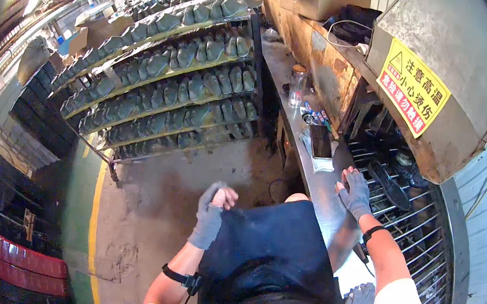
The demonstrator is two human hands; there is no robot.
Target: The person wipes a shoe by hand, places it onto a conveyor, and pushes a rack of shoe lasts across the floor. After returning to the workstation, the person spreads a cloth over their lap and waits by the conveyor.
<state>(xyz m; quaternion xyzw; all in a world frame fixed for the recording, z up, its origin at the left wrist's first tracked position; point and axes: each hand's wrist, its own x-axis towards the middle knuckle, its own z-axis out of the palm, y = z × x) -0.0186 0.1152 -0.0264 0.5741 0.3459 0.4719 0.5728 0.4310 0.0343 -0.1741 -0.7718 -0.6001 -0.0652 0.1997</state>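
Observation:
My left hand [213, 210], in a grey glove with bare fingertips, is raised beside the upper left corner of my dark apron [272, 237]. Its fingers curl inward, and I cannot make out what they hold, if anything. Over the metal ledge [329, 194] on the right, my gloved right hand [355, 194] has its fingers apart and holds nothing. Just past it, a dark phone-like slab [320, 141] lies on a white packet [323, 164]. Dark shoes [390, 185] sit on the metal bars [422, 231] to the right of that hand.
A tiered rack [173, 81] full of grey-green shoe forms stands ahead to the left. A clear jar [297, 87] is farther along the ledge. A metal hood [450, 50] with a yellow warning label [413, 88] overhangs the bars. A red object [23, 262] lies at lower left.

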